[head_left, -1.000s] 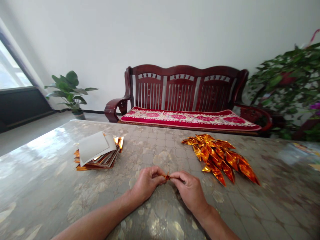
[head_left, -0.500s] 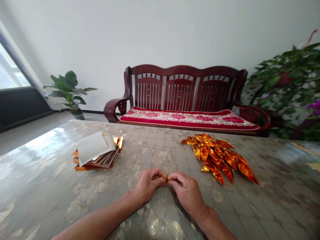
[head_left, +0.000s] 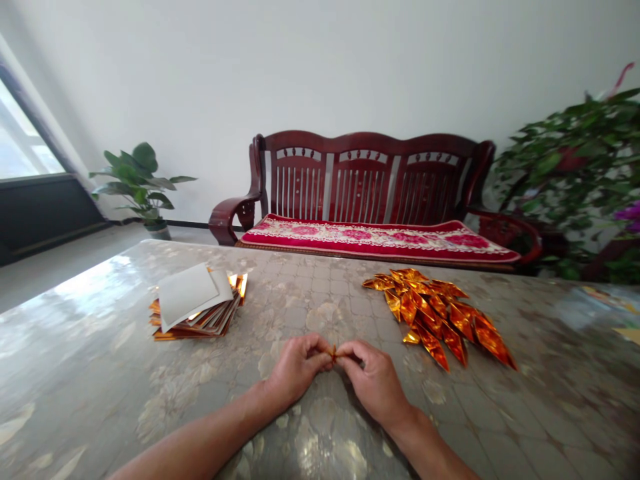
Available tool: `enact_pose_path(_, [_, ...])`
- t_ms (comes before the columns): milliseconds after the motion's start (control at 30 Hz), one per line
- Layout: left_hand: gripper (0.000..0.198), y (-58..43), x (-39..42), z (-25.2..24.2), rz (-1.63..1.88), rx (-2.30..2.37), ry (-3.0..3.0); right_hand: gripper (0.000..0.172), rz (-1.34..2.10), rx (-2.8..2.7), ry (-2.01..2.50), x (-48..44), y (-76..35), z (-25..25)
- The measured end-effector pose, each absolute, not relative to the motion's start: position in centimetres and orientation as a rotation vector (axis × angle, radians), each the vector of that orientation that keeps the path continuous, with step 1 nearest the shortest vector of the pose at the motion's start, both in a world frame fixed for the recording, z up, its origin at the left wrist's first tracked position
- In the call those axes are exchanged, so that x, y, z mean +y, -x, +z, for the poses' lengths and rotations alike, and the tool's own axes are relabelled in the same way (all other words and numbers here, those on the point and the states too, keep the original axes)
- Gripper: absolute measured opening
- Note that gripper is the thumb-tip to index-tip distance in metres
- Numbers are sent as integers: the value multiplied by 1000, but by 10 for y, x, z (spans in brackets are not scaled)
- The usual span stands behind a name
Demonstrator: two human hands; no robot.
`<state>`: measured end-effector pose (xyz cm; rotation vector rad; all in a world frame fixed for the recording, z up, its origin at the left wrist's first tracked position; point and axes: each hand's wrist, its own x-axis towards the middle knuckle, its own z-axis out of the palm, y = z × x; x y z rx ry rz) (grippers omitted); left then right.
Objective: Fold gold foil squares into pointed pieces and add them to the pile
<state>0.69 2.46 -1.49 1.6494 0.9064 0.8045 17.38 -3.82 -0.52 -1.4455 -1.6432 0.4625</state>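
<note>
Between my fingertips is a small piece of folded gold foil paper (head_left: 333,354), mostly covered by the fingers. My left hand (head_left: 296,365) pinches its left end between thumb and forefinger. From the other side, my right hand (head_left: 374,380) grips the right end the same way. Both hands are close together just above the table's middle. To the right lies a pile of folded gold foil paper pieces (head_left: 425,308), shiny and pointed at the ends. On the left sits an uneven stack of foil paper sheets (head_left: 193,300), pale backs up, with gold edges showing.
The table (head_left: 225,393) has a glossy floral cover. A clear plastic bag (head_left: 597,307) lies at its right edge. Beyond the table stands a dark red wooden bench (head_left: 360,173) with a red patterned cushion (head_left: 370,235). Potted plants (head_left: 143,183) flank it.
Both hands keep their pinch on the foil piece and have barely moved. The whole view has shifted very slightly.
</note>
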Motion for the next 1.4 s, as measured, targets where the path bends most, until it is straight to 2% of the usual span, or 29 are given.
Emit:
enact_pose_path(300, [14, 3, 45, -23, 864, 1111, -1783, 19, 263, -1611, 1536, -32, -196, -18])
enact_pose_path(500, [18, 5, 37, -16, 945, 1024, -2013, 23, 153, -1716, 1550, -36, -193, -20])
enact_pose_path(700, [21, 15, 38, -13, 920, 799, -2323, 12, 20, -1858, 1441, -39, -191, -13])
enact_pose_path(900, [21, 13, 42, -17, 885, 724, -2308, 22, -87, -2078, 1344, -41, -194, -5])
enact_pose_path(1400, [23, 10, 40, -17, 882, 708, -2331, 29, -153, -2223, 1385, -46, -194, 6])
